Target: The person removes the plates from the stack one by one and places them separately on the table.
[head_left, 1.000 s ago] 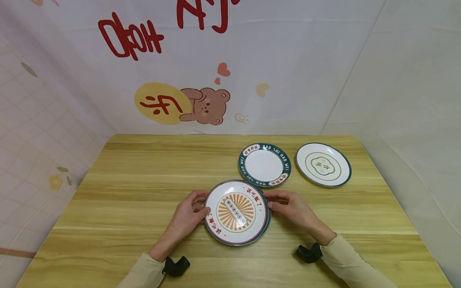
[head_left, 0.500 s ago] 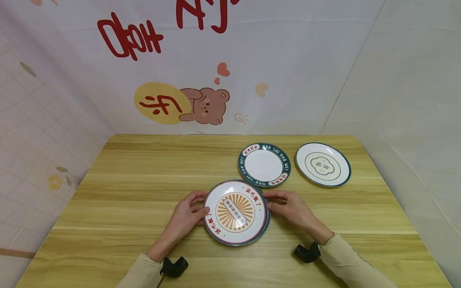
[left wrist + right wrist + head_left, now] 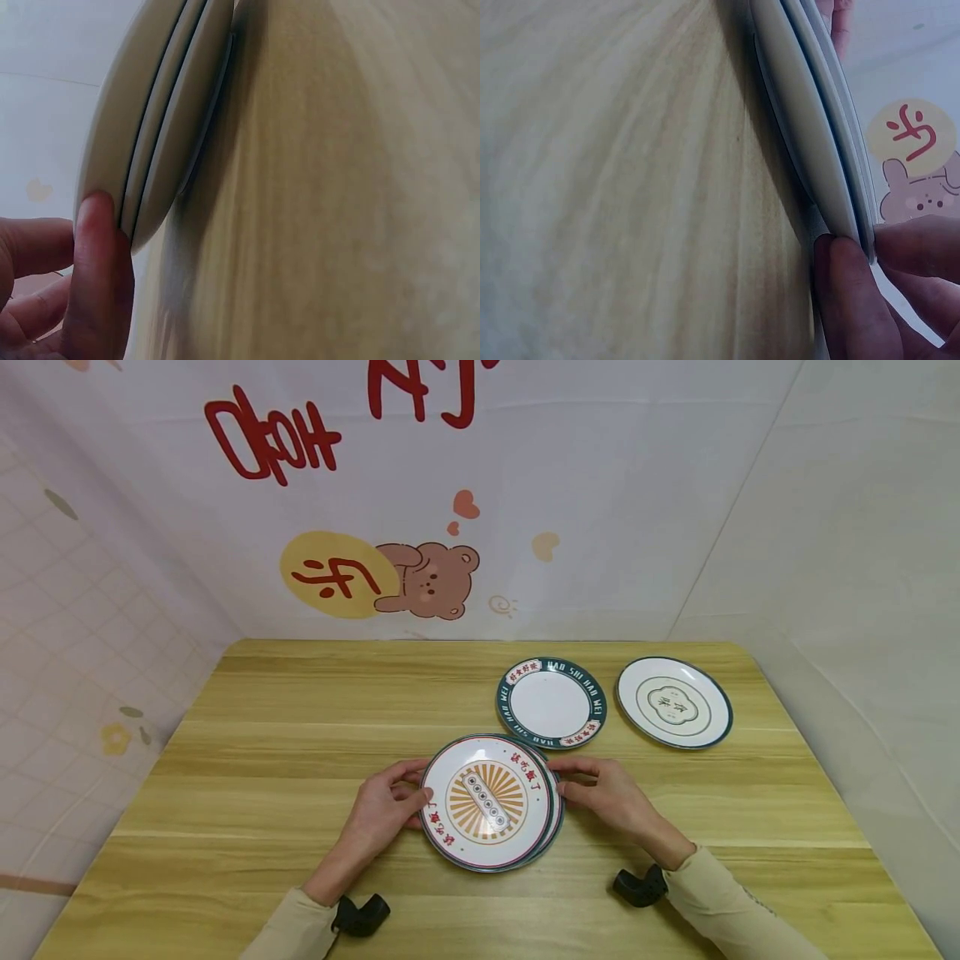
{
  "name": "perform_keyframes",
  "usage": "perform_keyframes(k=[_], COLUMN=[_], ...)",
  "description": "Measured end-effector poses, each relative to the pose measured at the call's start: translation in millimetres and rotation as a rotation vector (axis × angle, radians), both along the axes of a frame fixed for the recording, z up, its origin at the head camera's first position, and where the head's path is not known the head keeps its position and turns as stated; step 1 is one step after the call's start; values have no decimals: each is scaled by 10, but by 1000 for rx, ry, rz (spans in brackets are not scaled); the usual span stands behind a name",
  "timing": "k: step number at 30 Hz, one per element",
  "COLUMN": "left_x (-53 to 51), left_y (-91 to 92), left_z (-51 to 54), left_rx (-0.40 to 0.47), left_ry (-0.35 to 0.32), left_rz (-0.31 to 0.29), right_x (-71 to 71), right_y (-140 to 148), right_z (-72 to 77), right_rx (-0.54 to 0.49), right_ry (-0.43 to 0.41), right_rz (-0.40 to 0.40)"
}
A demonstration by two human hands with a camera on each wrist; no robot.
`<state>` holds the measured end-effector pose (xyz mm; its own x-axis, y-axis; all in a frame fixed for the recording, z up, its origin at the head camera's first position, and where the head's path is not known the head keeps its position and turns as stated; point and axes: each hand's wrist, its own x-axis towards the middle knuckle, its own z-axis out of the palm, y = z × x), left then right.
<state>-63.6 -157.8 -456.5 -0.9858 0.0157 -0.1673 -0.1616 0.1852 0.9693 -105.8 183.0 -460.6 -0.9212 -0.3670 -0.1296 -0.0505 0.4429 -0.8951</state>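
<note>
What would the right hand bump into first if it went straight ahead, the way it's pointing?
The stacked plates: the right hand seems to be touching their edge. Across from it, past the plates, is the left hand.

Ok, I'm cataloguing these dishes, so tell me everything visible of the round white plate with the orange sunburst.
The round white sunburst plate looks glossy and ceramic, with a strip of small circles across the centre, red characters and a red rim line. It lies face up, off-centre, on other stacked plates; the left hand pinches its edge.
</note>
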Motion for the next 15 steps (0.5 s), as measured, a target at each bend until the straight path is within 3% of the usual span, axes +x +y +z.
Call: perform_keyframes(k=[5, 15], left_x=[5, 25], left_y=[-24, -121], left_z=[15, 50], left_rx=[23, 60], left_ry=[1, -36], left_rz=[-2, -113], right_x=[5, 7], right_y=[10, 10], right_z=[-1, -1], right_rx=[-7, -6], right_ry=[-1, -8], right_rz=[5, 2])
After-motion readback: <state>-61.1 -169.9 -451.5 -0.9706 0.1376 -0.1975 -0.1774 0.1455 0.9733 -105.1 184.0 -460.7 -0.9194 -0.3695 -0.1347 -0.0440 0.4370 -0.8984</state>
